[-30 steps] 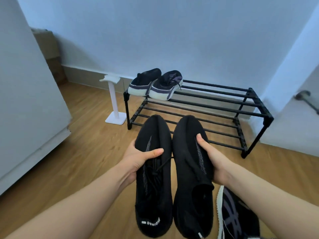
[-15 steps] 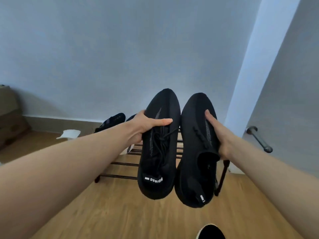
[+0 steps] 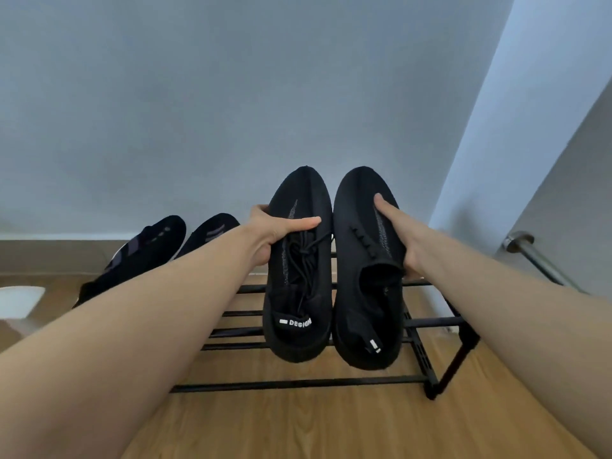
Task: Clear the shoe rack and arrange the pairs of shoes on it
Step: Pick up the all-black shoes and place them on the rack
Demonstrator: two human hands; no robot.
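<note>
I hold a pair of black knit sneakers side by side, toes pointing at the wall. My left hand (image 3: 275, 230) grips the left sneaker (image 3: 298, 293) with the white "DESIGN" tab, thumb across its laces. The right sneaker (image 3: 364, 299) sits in my right hand (image 3: 397, 236), which clasps its outer side. Both hang over the right half of the black metal shoe rack (image 3: 427, 323). Whether their soles touch the bars is hidden. A dark pair with white soles (image 3: 155, 250) rests on the rack's left end, partly behind my left forearm.
The rack stands on a wooden floor (image 3: 314, 422) against a grey-blue wall. A white stand (image 3: 20, 301) shows at the left edge. At the right, a door with a metal handle (image 3: 530, 256) is close to the rack's end.
My arms have stretched further forward and the sneakers have moved out over the rack's right half. The view has closed in on the rack, and the shoe on the floor has left the frame.
</note>
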